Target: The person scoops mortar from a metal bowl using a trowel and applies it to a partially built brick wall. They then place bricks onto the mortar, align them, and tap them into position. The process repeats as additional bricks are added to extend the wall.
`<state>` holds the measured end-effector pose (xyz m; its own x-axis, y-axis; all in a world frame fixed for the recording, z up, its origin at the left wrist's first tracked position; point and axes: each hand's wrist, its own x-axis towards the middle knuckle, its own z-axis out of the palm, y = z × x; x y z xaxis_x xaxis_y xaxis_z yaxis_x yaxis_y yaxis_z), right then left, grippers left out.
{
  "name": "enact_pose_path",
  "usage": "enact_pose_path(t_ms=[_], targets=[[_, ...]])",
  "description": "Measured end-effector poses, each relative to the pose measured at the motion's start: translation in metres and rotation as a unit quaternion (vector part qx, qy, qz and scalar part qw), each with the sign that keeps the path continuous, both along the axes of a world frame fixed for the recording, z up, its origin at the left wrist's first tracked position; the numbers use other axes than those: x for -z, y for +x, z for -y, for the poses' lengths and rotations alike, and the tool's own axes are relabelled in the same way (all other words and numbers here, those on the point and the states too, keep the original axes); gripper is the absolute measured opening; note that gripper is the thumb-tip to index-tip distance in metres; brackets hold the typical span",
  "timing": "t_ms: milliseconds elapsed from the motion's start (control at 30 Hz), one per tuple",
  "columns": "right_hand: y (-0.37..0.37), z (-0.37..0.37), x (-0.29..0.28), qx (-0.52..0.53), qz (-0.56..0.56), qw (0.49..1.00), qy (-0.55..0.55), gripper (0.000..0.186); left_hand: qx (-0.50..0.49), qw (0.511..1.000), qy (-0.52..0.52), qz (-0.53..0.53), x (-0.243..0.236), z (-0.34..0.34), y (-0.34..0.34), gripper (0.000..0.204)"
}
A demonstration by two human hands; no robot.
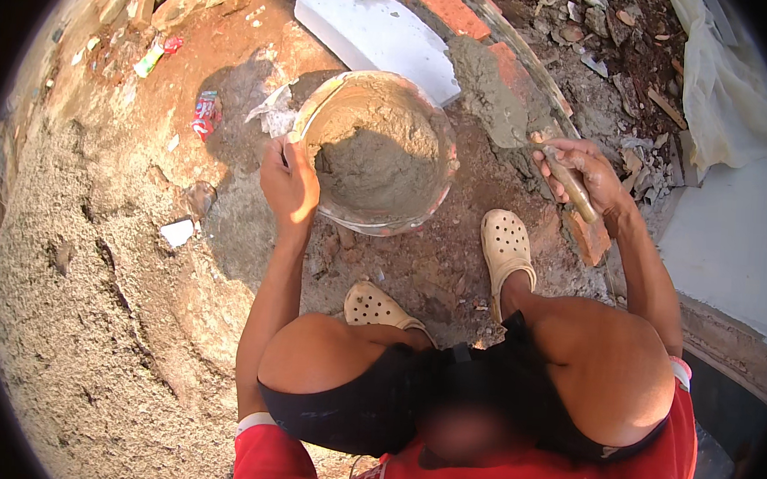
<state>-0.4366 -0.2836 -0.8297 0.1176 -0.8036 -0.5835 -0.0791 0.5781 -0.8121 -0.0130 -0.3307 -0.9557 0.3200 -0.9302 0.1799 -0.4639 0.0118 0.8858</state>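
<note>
A round bucket (449,142) of wet grey mortar (375,169) stands on the ground in front of me. My left hand (290,181) grips its left rim, fingertips at the edge. To the right, my right hand (585,173) is wrapped round the wooden handle of a trowel (577,192). Its blade is hard to tell from the wet mortar (489,88) spread on the brick row ahead of it. Bare red bricks (450,10) show at the far end of that row, and another brick (587,237) lies at its near end, below my right hand.
White slabs (374,30) lie behind the bucket. Litter, including a red wrapper (205,114), is scattered on the left ground. A plastic sheet (730,94) hangs at the right above a pale ledge (739,235). My feet in beige clogs (506,247) are near the bucket.
</note>
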Motion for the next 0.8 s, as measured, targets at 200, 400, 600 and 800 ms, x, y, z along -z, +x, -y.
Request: enact_pose_path(t_ms=[200,400,600,800], targets=[[-0.043,0.074,-0.013,-0.018,-0.428,0.897,-0.109,0.053,-0.025,0.989,0.115,-0.093,0.025,-0.001,0.042,0.041],[-0.043,0.128,0.064,-0.144,-0.648,0.728,-0.174,0.043,-0.054,0.99,0.123,-0.033,0.039,0.002,0.046,0.042],[-0.114,0.173,0.058,-0.182,-0.634,0.709,-0.249,0.037,-0.005,0.988,0.15,-0.033,0.031,-0.002,0.055,0.035],[-0.157,0.254,0.088,-0.302,-0.587,0.661,-0.357,0.039,0.05,0.96,0.275,-0.027,-0.009,0.007,0.051,0.045]])
